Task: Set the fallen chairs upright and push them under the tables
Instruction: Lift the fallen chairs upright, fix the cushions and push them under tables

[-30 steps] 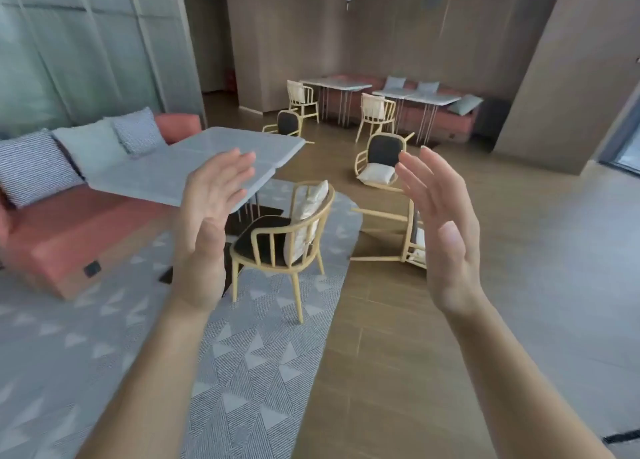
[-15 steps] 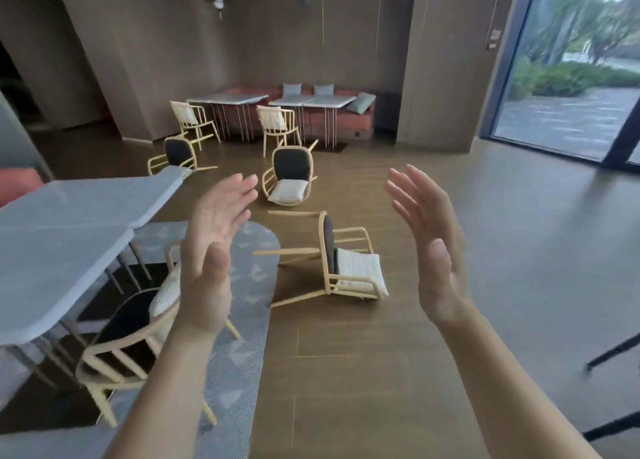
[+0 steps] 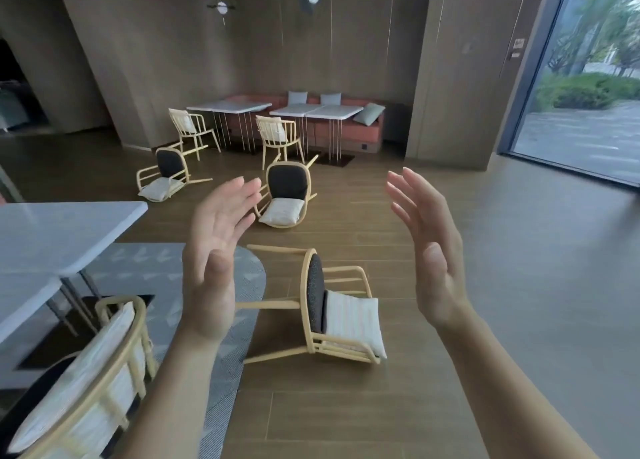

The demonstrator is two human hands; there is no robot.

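Observation:
A wooden chair (image 3: 332, 306) with a dark seat and a white cushion lies on its side on the floor just ahead, between my raised hands. My left hand (image 3: 216, 251) and my right hand (image 3: 426, 247) are held up open, palms facing each other, touching nothing. A second fallen chair (image 3: 285, 195) lies on its back farther off, and a third fallen chair (image 3: 166, 176) lies at the back left. An upright chair (image 3: 86, 382) stands at the lower left beside the grey table (image 3: 65, 230).
Two upright chairs (image 3: 277, 135) stand by white tables (image 3: 311, 110) and a red bench (image 3: 367, 131) along the back wall. A patterned rug (image 3: 221, 372) lies under the near table. A large window (image 3: 588, 78) fills the right side. Bare wood floor spreads to the right.
The view has swung right and moved closer to the fallen chair, which now lies between my hands. Both hands stay raised and open.

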